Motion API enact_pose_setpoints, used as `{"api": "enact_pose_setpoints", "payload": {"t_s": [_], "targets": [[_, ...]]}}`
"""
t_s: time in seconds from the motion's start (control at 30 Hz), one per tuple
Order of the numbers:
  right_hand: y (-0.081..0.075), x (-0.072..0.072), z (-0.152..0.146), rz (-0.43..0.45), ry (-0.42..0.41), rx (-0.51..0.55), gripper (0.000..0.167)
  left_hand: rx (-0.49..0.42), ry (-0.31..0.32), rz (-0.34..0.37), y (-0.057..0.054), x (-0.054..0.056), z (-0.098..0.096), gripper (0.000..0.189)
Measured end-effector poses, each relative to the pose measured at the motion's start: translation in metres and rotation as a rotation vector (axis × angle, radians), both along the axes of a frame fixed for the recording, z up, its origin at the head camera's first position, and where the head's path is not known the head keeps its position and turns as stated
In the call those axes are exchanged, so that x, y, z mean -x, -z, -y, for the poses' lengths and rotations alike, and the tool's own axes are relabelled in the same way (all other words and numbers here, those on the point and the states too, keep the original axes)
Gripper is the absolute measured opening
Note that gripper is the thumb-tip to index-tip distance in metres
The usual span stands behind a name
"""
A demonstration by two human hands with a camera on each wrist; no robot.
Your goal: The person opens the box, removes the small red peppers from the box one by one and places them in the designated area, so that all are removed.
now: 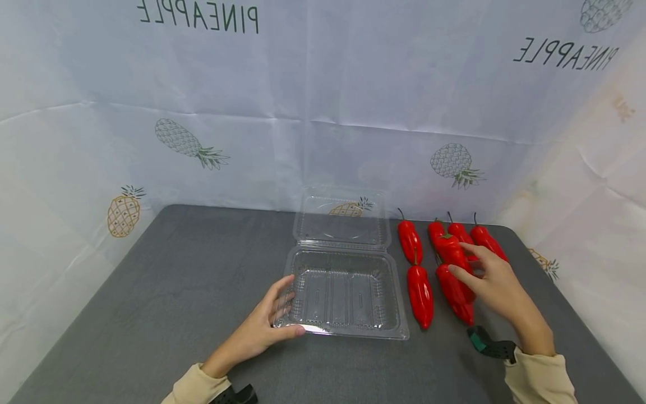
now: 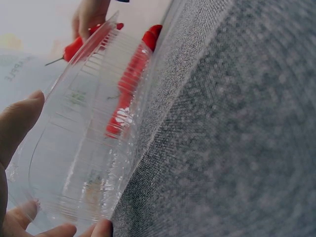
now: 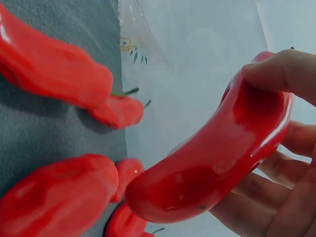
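Observation:
My right hand (image 1: 492,283) pinches a red pepper (image 1: 451,252) between thumb and fingers, over other peppers at the table's right. In the right wrist view this glossy pepper (image 3: 197,163) is raised, its rounded tip pointing down-left and its upper end in the grip. My left hand (image 1: 262,322) holds the near left corner of a clear plastic container (image 1: 398,292), thumb along the front rim and fingers at the left side. The hinged lid (image 1: 343,221) stands open at the back. Nothing lies in the container's ribbed base. Through its wall the left wrist view shows red peppers (image 2: 129,74).
Two red peppers (image 1: 420,294) lie in a line along the container's right side. Several more (image 1: 488,241) lie on the grey table (image 1: 202,269) around and beneath my right hand. A white pineapple-print cloth (image 1: 282,151) hangs behind the table's back edge.

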State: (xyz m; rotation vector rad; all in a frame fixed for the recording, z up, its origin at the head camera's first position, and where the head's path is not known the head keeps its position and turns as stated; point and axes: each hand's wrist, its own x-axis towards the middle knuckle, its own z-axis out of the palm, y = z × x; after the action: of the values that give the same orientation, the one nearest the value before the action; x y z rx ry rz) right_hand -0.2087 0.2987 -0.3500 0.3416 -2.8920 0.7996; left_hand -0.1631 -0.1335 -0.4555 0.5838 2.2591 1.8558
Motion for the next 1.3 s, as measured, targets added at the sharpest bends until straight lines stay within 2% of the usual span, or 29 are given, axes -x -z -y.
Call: {"api": "enact_pose_setpoints", "payload": {"t_s": [0.13, 0.37, 0.57, 0.9, 1.13, 1.3], "targets": [[0.001, 0.001, -0.008, 0.037, 0.032, -0.015, 0.066, 0.001, -0.004, -0.004, 0.0, 0.0, 0.0, 0.096], [0.007, 0.004, -0.025, 0.063, 0.067, -0.033, 0.067, 0.002, -0.017, 0.042, -0.002, -0.002, 0.0, 0.1], [0.012, 0.006, -0.039, 0.106, 0.104, -0.053, 0.07, -0.003, -0.014, 0.037, -0.003, -0.003, 0.0, 0.1], [0.018, 0.009, -0.059, 0.136, 0.133, -0.095, 0.066, 0.004, -0.022, 0.034, 0.0, -0.001, -0.001, 0.1], [0.026, 0.012, -0.067, 0.207, 0.152, -0.089, 0.068, -0.002, -0.014, 0.022, -0.001, -0.002, 0.0, 0.1], [0.034, 0.015, -0.075, 0.213, 0.148, -0.1, 0.067, 0.005, -0.007, 0.013, 0.0, 0.0, 0.0, 0.097]]}}
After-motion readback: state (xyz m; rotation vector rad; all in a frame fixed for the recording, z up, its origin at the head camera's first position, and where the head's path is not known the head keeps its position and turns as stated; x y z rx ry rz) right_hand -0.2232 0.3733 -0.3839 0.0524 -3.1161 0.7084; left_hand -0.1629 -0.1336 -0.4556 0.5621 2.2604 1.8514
